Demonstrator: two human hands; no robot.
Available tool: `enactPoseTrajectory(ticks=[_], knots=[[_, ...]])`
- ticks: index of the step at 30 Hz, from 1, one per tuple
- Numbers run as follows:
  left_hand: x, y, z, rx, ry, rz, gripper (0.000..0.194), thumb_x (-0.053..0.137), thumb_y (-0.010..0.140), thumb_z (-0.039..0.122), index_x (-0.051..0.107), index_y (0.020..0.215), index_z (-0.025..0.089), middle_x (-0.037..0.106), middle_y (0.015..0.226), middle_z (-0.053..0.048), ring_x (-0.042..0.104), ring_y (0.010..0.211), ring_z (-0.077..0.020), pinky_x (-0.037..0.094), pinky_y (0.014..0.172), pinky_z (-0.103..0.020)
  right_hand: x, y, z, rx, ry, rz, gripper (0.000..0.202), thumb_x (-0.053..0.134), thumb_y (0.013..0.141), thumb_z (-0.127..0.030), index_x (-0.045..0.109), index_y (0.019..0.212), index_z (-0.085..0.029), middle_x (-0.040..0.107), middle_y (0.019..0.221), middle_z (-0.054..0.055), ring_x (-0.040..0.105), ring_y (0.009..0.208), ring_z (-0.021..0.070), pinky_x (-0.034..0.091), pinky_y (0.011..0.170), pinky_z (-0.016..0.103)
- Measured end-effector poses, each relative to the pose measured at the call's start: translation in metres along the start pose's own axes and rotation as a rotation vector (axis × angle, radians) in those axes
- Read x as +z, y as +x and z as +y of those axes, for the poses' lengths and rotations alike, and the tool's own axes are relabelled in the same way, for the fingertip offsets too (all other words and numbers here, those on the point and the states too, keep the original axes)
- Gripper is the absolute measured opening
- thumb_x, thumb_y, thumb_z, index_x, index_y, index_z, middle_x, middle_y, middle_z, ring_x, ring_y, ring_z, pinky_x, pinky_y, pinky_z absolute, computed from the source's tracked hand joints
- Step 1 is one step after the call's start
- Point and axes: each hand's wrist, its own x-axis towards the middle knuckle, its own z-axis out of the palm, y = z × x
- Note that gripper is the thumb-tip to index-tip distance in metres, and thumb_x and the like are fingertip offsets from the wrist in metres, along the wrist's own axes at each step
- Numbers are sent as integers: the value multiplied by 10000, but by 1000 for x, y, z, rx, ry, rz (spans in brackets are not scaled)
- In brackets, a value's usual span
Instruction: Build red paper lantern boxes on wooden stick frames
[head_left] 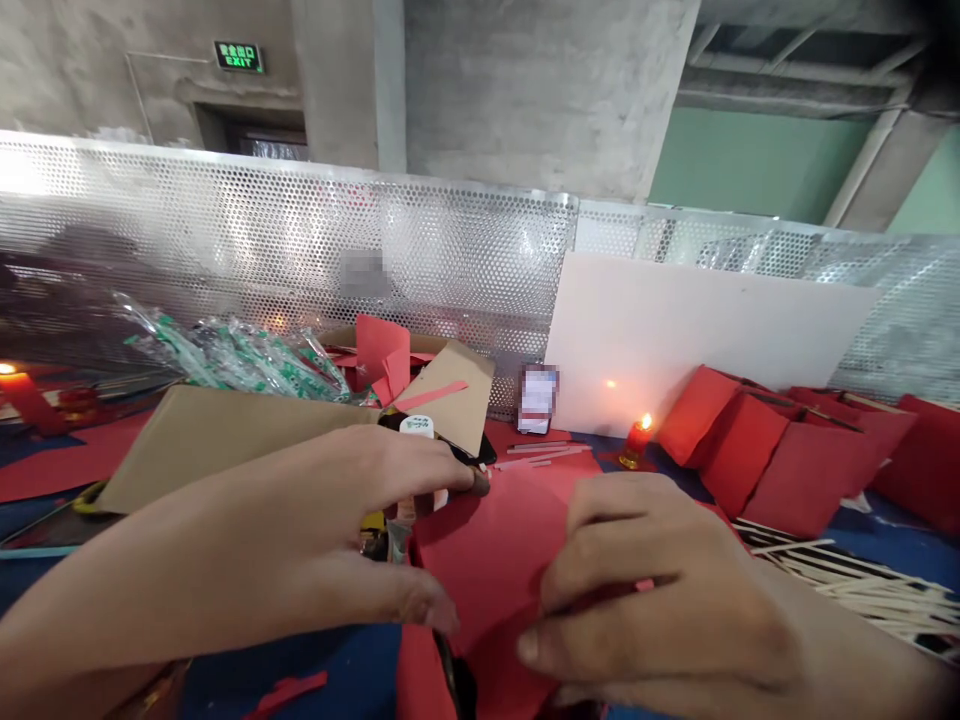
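Low in the middle of the head view lies a red paper-covered box, with a dark gap along its near left side. My left hand comes in from the left, thumb and fingers apart, its fingertips touching the left edge of the red paper. Curled over the right side is my right hand, its fingers closed on the box and its thumb low against the red face. A bit of red shows between those fingers. What lies under the right palm is hidden. Behind my left fingers stands a small white-capped container, partly covered.
Lit red candles stand at right and far left. Several red boxes stand at right, above pale sticks. Behind are a phone, a white board and a perforated metal screen. Cardboard lies left.
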Motion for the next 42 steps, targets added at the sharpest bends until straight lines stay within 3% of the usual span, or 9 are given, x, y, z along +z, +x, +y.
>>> enactPoseTrajectory(ticks=[4, 7, 14, 20, 24, 29, 35, 39, 42], knots=[[-3, 3, 0, 44, -13, -39, 576, 706, 843, 590, 545, 1369, 421, 700, 1255, 12, 688, 1029, -275, 520, 729, -293, 5, -1, 0, 58, 76, 14, 256, 526, 1050, -223, 732, 1020, -74, 737, 930, 55, 637, 931, 135, 500, 852, 279], [-7, 9, 5, 72, -40, -46, 465, 657, 895, 559, 583, 1320, 385, 715, 1209, 1, 692, 989, -261, 511, 724, -291, 6, -4, 0, 11, 101, 48, 236, 534, 1048, -209, 730, 1025, -80, 735, 936, 51, 631, 882, 125, 486, 794, 268], [-13, 19, 17, 149, -62, -62, 347, 557, 954, 582, 682, 1129, 309, 742, 1079, -18, 684, 819, -222, 451, 596, -285, 5, -7, -4, 59, 146, 79, 247, 550, 1042, -230, 738, 999, -76, 745, 927, 48, 644, 918, 114, 476, 842, 244], [-6, 18, 9, 196, -114, 34, 287, 606, 961, 483, 645, 1216, 357, 705, 1256, 2, 683, 1058, -233, 518, 835, -297, 5, -7, -9, 90, 181, 49, 318, 501, 1059, -258, 745, 964, -77, 751, 939, 57, 653, 1019, 107, 461, 944, 217], [-3, 22, 10, 173, -142, -32, 224, 572, 992, 398, 648, 1193, 336, 701, 1240, -7, 663, 1089, -219, 522, 854, -294, 7, -7, -6, 99, 186, 81, 316, 504, 1054, -269, 742, 954, -87, 748, 920, 44, 653, 965, 100, 471, 917, 206], [2, 33, 18, 80, -218, -115, 218, 503, 1026, 351, 647, 1183, 306, 695, 1188, -5, 647, 1050, -189, 512, 878, -284, 11, -3, 2, -20, 234, 9, 285, 491, 1068, -226, 719, 975, -82, 751, 918, 34, 666, 875, 85, 496, 872, 199], [6, 44, 18, 36, -288, -103, 292, 538, 1010, 359, 641, 1269, 274, 706, 1237, -32, 657, 1070, -209, 526, 896, -292, 20, 0, -11, 165, 90, 202, 270, 543, 1046, -240, 731, 952, -71, 767, 867, 55, 703, 864, 92, 530, 831, 189], [8, 47, 14, 32, -343, -151, 297, 537, 1017, 382, 648, 1269, 271, 697, 1268, -28, 643, 1119, -205, 502, 939, -288, 16, -3, -19, 100, -15, 163, 303, 512, 1061, -264, 747, 948, -111, 779, 878, 28, 701, 873, 79, 528, 868, 185], [8, 48, 12, 34, -352, -169, 299, 535, 1024, 373, 642, 1288, 281, 698, 1255, -13, 638, 1106, -186, 481, 936, -269, 15, -4, -24, 140, -193, 177, 289, 490, 1069, -234, 752, 1007, -129, 781, 871, 25, 705, 822, 98, 560, 817, 205]])
